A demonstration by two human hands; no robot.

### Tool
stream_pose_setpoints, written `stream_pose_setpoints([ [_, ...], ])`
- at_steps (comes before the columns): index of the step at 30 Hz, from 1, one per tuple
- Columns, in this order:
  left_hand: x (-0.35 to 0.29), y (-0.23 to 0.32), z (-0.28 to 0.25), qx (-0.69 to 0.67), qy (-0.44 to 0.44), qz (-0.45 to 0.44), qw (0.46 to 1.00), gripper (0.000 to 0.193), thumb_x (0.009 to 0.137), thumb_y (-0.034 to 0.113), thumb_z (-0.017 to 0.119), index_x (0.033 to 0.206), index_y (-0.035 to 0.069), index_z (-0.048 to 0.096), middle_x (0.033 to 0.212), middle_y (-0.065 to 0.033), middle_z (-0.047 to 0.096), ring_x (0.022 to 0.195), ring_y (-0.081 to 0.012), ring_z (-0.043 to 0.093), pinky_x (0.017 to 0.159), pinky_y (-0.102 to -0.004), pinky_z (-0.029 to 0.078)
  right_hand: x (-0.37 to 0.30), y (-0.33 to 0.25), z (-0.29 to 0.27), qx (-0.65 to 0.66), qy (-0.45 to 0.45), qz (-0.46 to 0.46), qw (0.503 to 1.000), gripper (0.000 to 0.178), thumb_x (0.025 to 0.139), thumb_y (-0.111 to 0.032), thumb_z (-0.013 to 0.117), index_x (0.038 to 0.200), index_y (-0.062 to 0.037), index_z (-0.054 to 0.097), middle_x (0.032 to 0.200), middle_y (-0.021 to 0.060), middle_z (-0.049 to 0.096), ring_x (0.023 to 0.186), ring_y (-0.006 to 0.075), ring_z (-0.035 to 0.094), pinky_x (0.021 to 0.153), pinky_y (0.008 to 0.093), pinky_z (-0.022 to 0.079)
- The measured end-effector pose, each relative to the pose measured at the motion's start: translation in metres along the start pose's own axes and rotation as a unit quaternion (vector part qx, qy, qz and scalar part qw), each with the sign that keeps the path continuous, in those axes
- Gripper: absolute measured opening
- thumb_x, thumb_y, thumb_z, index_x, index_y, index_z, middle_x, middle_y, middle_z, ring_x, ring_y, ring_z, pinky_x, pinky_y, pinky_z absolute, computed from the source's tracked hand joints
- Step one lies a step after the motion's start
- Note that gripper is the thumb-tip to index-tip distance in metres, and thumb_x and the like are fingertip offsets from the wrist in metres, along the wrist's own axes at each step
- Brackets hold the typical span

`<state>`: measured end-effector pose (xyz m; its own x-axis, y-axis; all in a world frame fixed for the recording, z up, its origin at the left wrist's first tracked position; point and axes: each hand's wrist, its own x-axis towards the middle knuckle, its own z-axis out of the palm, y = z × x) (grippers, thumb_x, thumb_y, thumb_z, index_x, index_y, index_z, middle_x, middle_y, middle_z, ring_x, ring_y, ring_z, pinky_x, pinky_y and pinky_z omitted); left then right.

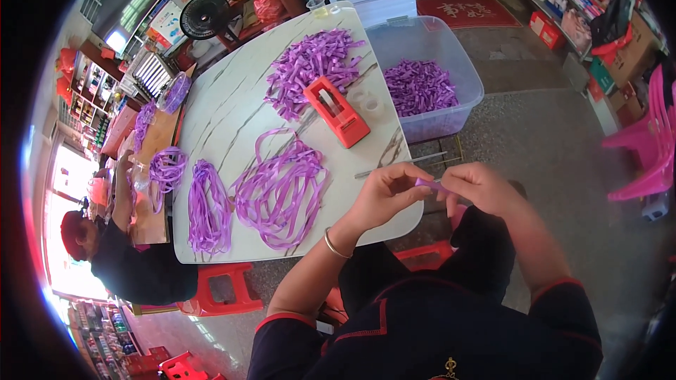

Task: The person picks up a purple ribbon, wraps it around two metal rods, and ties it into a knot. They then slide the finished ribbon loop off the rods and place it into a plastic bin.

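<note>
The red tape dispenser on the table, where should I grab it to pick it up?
Probably grip the red tape dispenser across its long flat sides near the middle, coming from above. It lies long and narrow, clear of the purple ribbon pile beside it.

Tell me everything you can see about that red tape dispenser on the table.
The red tape dispenser is a blocky, plastic-looking desk model, orange-red, lying on the white marble-patterned table. Its long body runs diagonally from upper left to lower right. A pale roll sits in an open well near its upper end; the lower end narrows to a flatter foot. Its upper end touches the heap of cut purple ribbon pieces, and the looped purple ribbon lies just below it. No hand touches it.
</note>
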<state>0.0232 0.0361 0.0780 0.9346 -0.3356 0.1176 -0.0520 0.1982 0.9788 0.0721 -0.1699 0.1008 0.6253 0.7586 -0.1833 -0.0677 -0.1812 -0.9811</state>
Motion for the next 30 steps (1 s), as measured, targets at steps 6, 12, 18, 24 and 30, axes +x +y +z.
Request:
stream_pose_setpoints([
  [6, -0.011, 0.020, -0.051, 0.091, 0.063, 0.006, 0.994, 0.014, 0.082, -0.004, 0.057, 0.095, 0.000, 0.059, 0.089, -0.0048, 0.061, 0.079, -0.0074, 0.056, 0.068, -0.0207, 0.045, 0.020, 0.031, 0.012, 0.141, -0.014, 0.019, 0.990, 0.028, 0.092, -0.023, 0.044, 0.077, -0.0019, 0.057, 0.063, 0.0025, 0.057, 0.058, 0.0079, 0.056, 0.055, 0.0204, 0.040],
  [12, 0.024, 0.085, -0.176, 0.417, 0.270, 0.087, 0.864, 0.020, 0.083, 0.005, 0.058, 0.102, 0.000, 0.058, 0.084, -0.0047, 0.061, 0.072, -0.0067, 0.055, 0.064, -0.0210, 0.046, 0.043, 0.054, 0.048, -0.037, -0.056, -0.012, 0.998, 0.020, 0.088, -0.018, 0.050, 0.079, -0.0024, 0.060, 0.061, 0.0005, 0.057, 0.058, 0.0049, 0.051, 0.055, 0.0203, 0.037],
  [18, -0.003, 0.091, -0.209, 0.624, 0.262, -0.021, 0.736, 0.039, 0.074, 0.021, 0.068, 0.109, 0.008, 0.058, 0.081, -0.0123, 0.064, 0.065, -0.0214, 0.059, 0.063, -0.0315, 0.048, 0.054, 0.063, 0.055, -0.112, -0.031, -0.015, 0.993, 0.017, 0.084, -0.019, 0.055, 0.080, -0.0031, 0.062, 0.058, 0.0008, 0.059, 0.050, 0.0052, 0.048, 0.047, 0.0223, 0.036],
  [24, -0.048, 0.054, -0.201, 0.624, 0.212, -0.160, 0.735, 0.016, 0.075, 0.018, 0.066, 0.081, 0.003, 0.062, 0.066, -0.0084, 0.061, 0.060, -0.0164, 0.057, 0.056, -0.0294, 0.044, 0.052, 0.050, 0.058, -0.123, -0.026, 0.010, 0.992, 0.017, 0.085, -0.017, 0.053, 0.080, -0.0020, 0.061, 0.058, 0.0007, 0.057, 0.053, 0.0052, 0.051, 0.048, 0.0208, 0.038],
  [30, -0.057, 0.038, -0.153, 0.533, 0.116, -0.077, 0.835, 0.015, 0.072, 0.009, 0.065, 0.085, 0.004, 0.061, 0.061, -0.0053, 0.051, 0.058, -0.0141, 0.049, 0.055, -0.0280, 0.040, 0.050, 0.057, 0.059, -0.100, -0.018, -0.005, 0.995, 0.018, 0.086, -0.015, 0.052, 0.079, -0.0002, 0.060, 0.058, 0.0008, 0.056, 0.054, 0.0049, 0.051, 0.048, 0.0199, 0.037],
])
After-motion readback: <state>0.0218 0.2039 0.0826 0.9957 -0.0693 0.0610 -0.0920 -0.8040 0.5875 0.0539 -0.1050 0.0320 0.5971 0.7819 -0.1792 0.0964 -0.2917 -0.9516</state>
